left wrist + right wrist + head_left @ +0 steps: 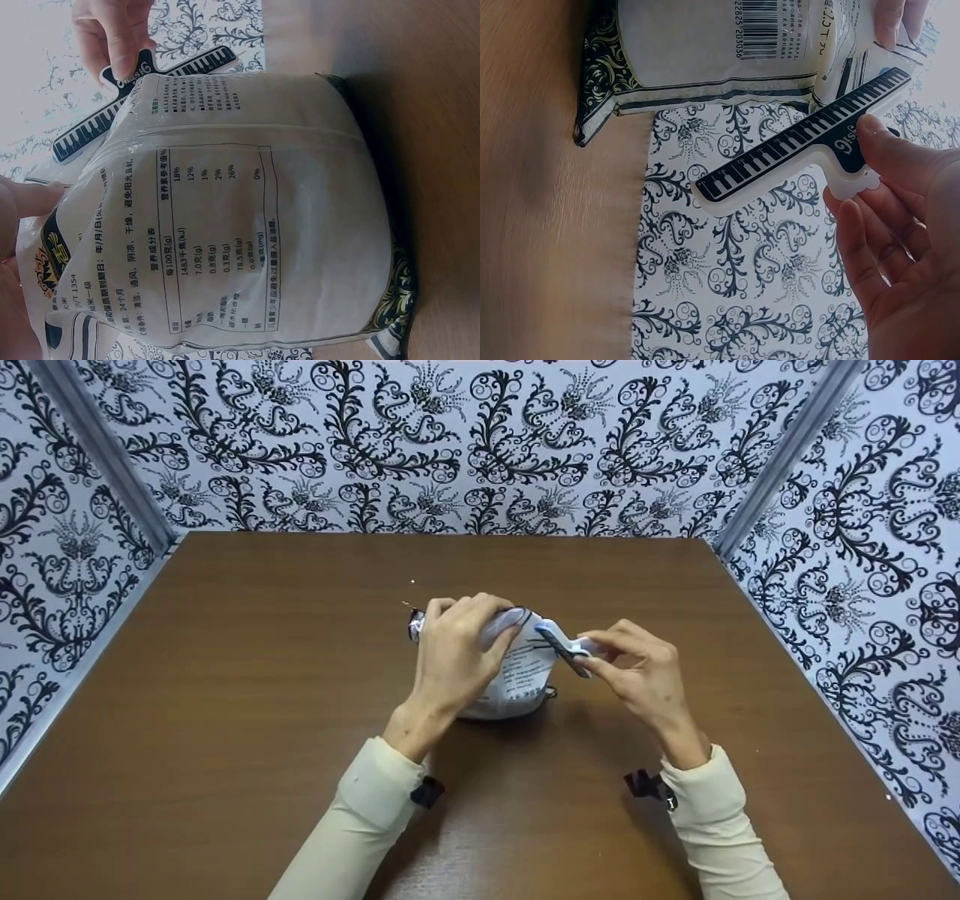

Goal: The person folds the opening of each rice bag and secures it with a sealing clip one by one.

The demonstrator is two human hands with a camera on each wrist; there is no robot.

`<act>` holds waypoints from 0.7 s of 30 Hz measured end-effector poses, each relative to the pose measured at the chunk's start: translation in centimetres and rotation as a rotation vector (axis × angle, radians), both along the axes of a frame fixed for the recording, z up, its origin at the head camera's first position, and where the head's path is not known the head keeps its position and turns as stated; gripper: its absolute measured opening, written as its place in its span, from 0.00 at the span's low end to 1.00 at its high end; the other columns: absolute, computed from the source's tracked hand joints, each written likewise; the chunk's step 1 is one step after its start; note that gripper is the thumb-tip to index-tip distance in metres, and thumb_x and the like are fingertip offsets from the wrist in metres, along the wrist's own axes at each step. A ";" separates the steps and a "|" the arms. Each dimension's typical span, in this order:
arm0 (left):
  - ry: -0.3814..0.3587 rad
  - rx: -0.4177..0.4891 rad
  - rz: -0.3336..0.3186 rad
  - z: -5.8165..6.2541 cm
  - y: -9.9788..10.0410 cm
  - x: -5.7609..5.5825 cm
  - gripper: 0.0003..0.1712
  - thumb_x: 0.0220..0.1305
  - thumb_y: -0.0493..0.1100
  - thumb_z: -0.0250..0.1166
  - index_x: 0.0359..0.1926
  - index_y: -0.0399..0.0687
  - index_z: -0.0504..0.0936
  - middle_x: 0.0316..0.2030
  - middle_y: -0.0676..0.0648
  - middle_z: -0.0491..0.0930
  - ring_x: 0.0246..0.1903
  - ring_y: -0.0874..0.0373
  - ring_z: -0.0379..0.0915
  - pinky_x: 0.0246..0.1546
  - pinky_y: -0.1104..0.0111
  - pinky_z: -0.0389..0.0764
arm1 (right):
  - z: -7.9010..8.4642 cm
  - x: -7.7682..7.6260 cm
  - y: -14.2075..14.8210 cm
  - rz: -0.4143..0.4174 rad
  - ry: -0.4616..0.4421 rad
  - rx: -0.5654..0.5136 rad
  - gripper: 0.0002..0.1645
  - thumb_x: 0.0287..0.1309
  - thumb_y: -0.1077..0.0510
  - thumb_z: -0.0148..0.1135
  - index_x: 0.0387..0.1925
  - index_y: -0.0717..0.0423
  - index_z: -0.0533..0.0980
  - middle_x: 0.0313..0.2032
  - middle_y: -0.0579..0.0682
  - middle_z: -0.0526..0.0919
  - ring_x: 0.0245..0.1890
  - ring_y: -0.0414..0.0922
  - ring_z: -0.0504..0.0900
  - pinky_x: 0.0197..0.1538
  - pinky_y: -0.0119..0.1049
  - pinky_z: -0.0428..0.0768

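Observation:
A white plastic bag with printed text, apparently of rice, stands upright on the brown table. My left hand grips the bag's folded top, fingers over the far side and thumb nearer me. To the right, my right hand pinches the handles of a clip patterned like piano keys, thumb on the dark handle and fingers on the white one. The clip slants beside the bag's upper right edge; whether they touch I cannot tell. A nutrition table shows on the bag in the left wrist view.
The wooden table spreads around the bag on all sides. Walls with black floral scrolls enclose it at the back, left and right. Dark wrist cameras sit at both cream sleeves.

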State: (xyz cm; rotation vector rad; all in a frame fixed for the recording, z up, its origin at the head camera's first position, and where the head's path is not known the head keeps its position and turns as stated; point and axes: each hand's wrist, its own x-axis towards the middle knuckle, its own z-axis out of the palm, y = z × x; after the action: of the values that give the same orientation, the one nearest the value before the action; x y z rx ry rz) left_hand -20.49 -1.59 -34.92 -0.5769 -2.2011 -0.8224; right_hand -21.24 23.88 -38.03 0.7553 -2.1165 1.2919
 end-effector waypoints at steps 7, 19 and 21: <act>0.007 -0.006 0.005 -0.1 0.0 0.0 0.10 0.66 0.48 0.72 0.45 0.52 0.87 0.40 0.55 0.90 0.41 0.58 0.85 0.51 0.61 0.73 | 0.3 0.0 -0.1 0.019 -0.012 -0.003 0.17 0.47 0.70 0.80 0.41 0.58 0.90 0.30 0.53 0.85 0.29 0.34 0.82 0.34 0.22 0.81; 0.023 -0.015 0.006 0.0 0.0 0.0 0.09 0.66 0.46 0.72 0.45 0.51 0.87 0.39 0.54 0.89 0.40 0.57 0.85 0.51 0.60 0.73 | 0.3 0.0 -0.2 0.010 0.021 0.003 0.18 0.45 0.72 0.81 0.41 0.59 0.89 0.30 0.55 0.86 0.28 0.34 0.82 0.35 0.21 0.81; 0.020 -0.012 0.006 0.0 0.0 0.0 0.09 0.66 0.47 0.72 0.45 0.51 0.87 0.39 0.54 0.89 0.41 0.57 0.85 0.50 0.60 0.73 | 0.3 0.0 -0.2 0.012 0.015 0.005 0.17 0.46 0.71 0.80 0.41 0.59 0.89 0.30 0.54 0.86 0.28 0.34 0.82 0.35 0.21 0.81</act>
State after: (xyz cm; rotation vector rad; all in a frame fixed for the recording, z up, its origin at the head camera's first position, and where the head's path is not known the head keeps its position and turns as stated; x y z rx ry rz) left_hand -20.51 -1.59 -34.95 -0.5820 -2.1904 -0.7973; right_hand -21.25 23.72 -37.75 0.7785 -2.1066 1.2837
